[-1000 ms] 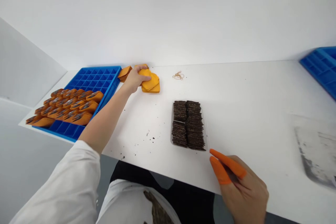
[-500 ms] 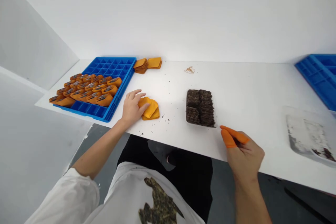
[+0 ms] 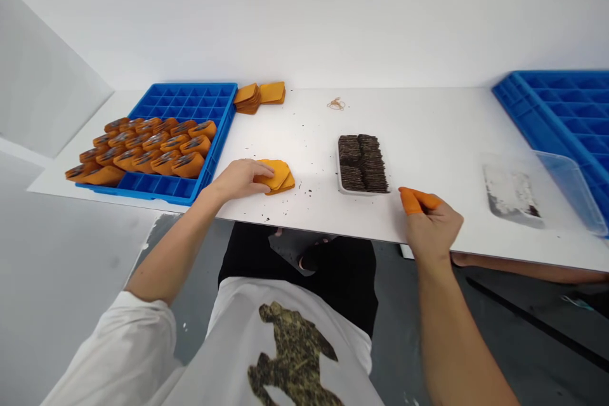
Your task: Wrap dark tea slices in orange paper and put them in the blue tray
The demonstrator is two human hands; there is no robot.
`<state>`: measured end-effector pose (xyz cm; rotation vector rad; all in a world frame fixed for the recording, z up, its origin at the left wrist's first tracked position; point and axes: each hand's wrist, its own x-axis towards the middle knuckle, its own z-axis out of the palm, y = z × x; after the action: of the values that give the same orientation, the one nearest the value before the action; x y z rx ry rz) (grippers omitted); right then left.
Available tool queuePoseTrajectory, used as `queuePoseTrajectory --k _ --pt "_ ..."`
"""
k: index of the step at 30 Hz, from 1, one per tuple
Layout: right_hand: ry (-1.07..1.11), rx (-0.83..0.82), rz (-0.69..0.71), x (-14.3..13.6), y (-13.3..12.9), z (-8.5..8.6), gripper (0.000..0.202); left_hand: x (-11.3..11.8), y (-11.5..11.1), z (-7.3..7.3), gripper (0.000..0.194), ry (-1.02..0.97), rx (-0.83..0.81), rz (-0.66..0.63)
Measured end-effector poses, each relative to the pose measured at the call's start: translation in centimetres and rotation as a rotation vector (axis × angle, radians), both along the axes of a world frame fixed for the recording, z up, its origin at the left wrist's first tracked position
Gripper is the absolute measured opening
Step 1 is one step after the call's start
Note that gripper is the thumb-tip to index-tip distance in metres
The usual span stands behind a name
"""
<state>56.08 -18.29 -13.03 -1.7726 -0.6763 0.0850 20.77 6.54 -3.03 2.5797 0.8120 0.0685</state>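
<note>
My left hand [image 3: 246, 178] is closed on the near left side of some flat yellow-orange pouches [image 3: 280, 176] lying on the white table. To the right stands a clear container [image 3: 354, 191] with rows of thin dark squares [image 3: 362, 163] packed upright. Beside its near right corner is my right hand [image 3: 431, 219], with orange covers on thumb and forefinger. Those fingertips are pressed together, and whatever they hold, if anything, is too small to name. Dark crumbs lie between the pouches and the container.
At the left, a blue divided tray [image 3: 193, 190] holds several filled orange pouches [image 3: 143, 149]. Stacked flat pouches [image 3: 259, 96] and rubber bands [image 3: 336, 104] lie at the back. At the right are another blue tray [image 3: 533, 108] and a clear tub [image 3: 561, 184].
The view has shifted, bringing more of the right blue tray into sight. My left fingers have closed in on the yellow-orange pouches. My right hand remains near the container's corner.
</note>
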Motion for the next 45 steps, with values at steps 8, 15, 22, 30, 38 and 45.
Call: queuePoseTrajectory --k 8,15,22,30,38,45 --pt "-0.067 -0.061 0.019 -0.2 0.5 0.6 0.040 -0.8 2.0 0.5 0.039 0.015 -0.018 -0.088" --pt "-0.090 -0.135 0.063 0.1 1.0 0.5 0.040 -0.7 4.2 0.3 0.051 0.118 -0.093 -0.038" --pt "-0.072 -0.177 0.103 0.3 1.1 0.3 0.032 -0.8 4.0 0.1 0.060 0.100 -0.050 -0.066" --pt "-0.044 -0.151 0.112 0.2 1.1 0.4 0.032 -0.9 3.0 -0.8 0.065 -0.020 0.077 -0.102" --pt "-0.044 -0.078 0.093 0.3 0.9 2.5 0.047 -1.1 2.0 -0.1 0.055 -0.057 -0.004 -0.151" --pt "-0.267 -0.331 0.343 -0.1 4.2 9.7 0.019 -1.3 0.9 -1.3 0.053 -0.153 0.152 -0.085"
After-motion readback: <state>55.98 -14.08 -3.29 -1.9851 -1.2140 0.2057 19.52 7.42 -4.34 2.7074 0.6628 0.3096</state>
